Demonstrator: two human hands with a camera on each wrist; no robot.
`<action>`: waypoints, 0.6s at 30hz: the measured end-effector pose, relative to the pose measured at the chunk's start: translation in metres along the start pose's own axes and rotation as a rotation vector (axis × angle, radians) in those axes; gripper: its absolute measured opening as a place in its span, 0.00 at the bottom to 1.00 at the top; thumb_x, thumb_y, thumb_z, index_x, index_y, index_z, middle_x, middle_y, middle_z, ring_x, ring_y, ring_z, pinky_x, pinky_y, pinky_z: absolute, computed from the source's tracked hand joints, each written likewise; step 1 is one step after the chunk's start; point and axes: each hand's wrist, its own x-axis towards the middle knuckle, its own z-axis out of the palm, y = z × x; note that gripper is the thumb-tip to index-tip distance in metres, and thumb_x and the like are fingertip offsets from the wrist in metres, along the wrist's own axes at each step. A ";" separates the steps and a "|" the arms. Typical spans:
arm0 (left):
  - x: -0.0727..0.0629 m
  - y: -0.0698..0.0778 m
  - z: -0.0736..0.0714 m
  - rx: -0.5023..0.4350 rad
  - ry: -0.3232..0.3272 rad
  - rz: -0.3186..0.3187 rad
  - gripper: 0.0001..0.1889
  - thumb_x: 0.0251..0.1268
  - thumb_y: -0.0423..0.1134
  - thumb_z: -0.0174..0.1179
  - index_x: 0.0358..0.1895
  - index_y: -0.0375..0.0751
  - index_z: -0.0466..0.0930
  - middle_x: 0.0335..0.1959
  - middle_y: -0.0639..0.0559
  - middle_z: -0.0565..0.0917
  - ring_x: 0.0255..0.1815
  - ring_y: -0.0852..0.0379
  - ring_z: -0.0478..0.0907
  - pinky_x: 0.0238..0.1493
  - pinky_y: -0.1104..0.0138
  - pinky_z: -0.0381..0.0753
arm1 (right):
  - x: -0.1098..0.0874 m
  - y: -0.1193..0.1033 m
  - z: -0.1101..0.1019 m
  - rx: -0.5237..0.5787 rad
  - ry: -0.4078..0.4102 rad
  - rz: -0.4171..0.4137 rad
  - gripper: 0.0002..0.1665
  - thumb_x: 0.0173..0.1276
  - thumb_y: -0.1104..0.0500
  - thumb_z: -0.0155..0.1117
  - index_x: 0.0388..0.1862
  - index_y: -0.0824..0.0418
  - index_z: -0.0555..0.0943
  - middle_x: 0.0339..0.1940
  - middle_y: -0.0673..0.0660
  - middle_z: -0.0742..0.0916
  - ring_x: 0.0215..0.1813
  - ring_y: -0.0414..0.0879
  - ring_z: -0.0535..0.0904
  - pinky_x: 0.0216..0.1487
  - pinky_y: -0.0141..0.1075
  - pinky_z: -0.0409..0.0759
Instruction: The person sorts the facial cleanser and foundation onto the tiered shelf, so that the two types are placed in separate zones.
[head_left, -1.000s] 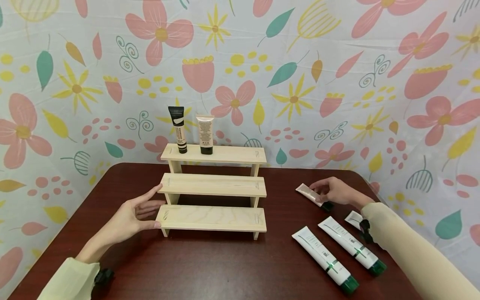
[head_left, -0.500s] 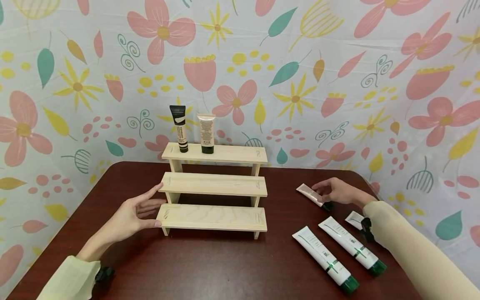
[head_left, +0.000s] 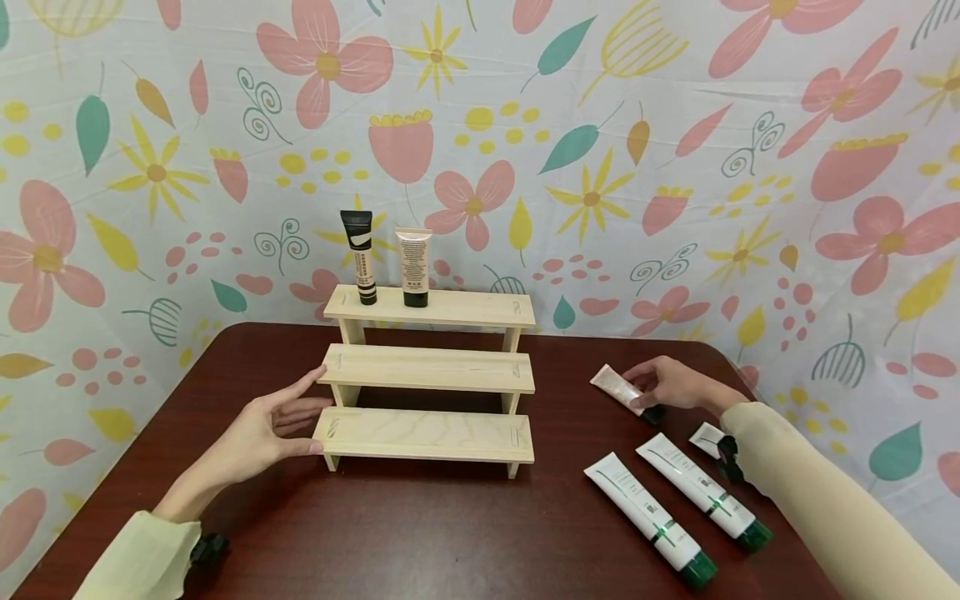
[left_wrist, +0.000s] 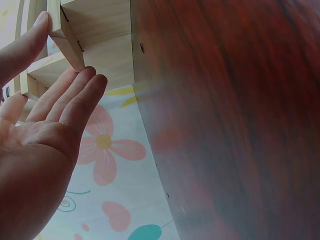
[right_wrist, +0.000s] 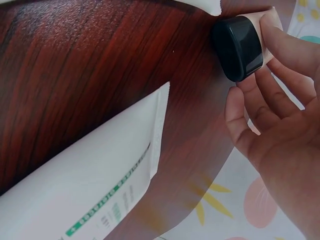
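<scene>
My right hand (head_left: 678, 385) pinches a small pale pink squeeze tube (head_left: 615, 384) with a black cap, at the right of the table. In the right wrist view the thumb lies on the tube's side near the black cap (right_wrist: 239, 49), with fingers opposite. My left hand (head_left: 251, 437) touches the left ends of a three-tier wooden display stand (head_left: 427, 435), its fingers extended. Its thumb is at the bottom tier and a fingertip at the middle one. On the top tier, a black-and-beige tube (head_left: 363, 265) and a beige tube (head_left: 414, 268) stand upright on their caps.
Two white tubes with green caps, a nearer one (head_left: 648, 518) and a farther one (head_left: 703, 490), lie at the right front of the dark red table (head_left: 420, 533). Another white tube (head_left: 707, 437) is partly hidden by the right sleeve. A flower-patterned cloth (head_left: 480, 125) hangs behind.
The pink tube has rolled slightly in my right hand, showing more of its broad face. My left hand stays at the stand.
</scene>
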 end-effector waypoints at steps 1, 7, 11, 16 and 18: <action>0.000 0.000 0.000 0.000 0.000 0.000 0.54 0.57 0.29 0.79 0.86 0.45 0.56 0.65 0.31 0.80 0.65 0.39 0.79 0.61 0.54 0.82 | 0.000 0.000 0.000 -0.003 0.002 0.000 0.33 0.67 0.63 0.78 0.65 0.80 0.78 0.50 0.63 0.89 0.51 0.58 0.85 0.47 0.44 0.85; 0.000 0.001 0.000 0.012 0.000 -0.002 0.54 0.57 0.29 0.79 0.86 0.46 0.57 0.64 0.31 0.81 0.65 0.37 0.79 0.61 0.51 0.82 | 0.003 0.005 0.002 -0.010 0.011 0.006 0.32 0.66 0.63 0.79 0.62 0.80 0.80 0.50 0.63 0.90 0.51 0.57 0.86 0.46 0.41 0.85; 0.000 0.001 0.000 0.017 0.000 0.000 0.55 0.56 0.29 0.79 0.86 0.47 0.57 0.64 0.31 0.81 0.65 0.36 0.79 0.61 0.48 0.81 | 0.003 0.007 0.004 0.006 0.017 0.004 0.32 0.65 0.63 0.79 0.62 0.80 0.80 0.53 0.66 0.89 0.54 0.60 0.85 0.48 0.44 0.86; 0.000 0.001 0.000 0.023 0.003 0.005 0.54 0.57 0.29 0.79 0.86 0.46 0.57 0.64 0.32 0.82 0.65 0.36 0.80 0.60 0.47 0.81 | 0.002 0.001 0.004 -0.010 0.041 -0.017 0.33 0.66 0.61 0.80 0.63 0.79 0.80 0.58 0.70 0.87 0.57 0.63 0.84 0.52 0.50 0.87; 0.000 0.001 0.000 0.025 0.005 0.009 0.54 0.57 0.29 0.79 0.85 0.46 0.57 0.64 0.32 0.82 0.64 0.37 0.80 0.60 0.49 0.82 | 0.002 -0.002 0.004 -0.027 0.052 -0.032 0.33 0.66 0.60 0.80 0.62 0.79 0.81 0.57 0.71 0.87 0.57 0.63 0.85 0.52 0.52 0.87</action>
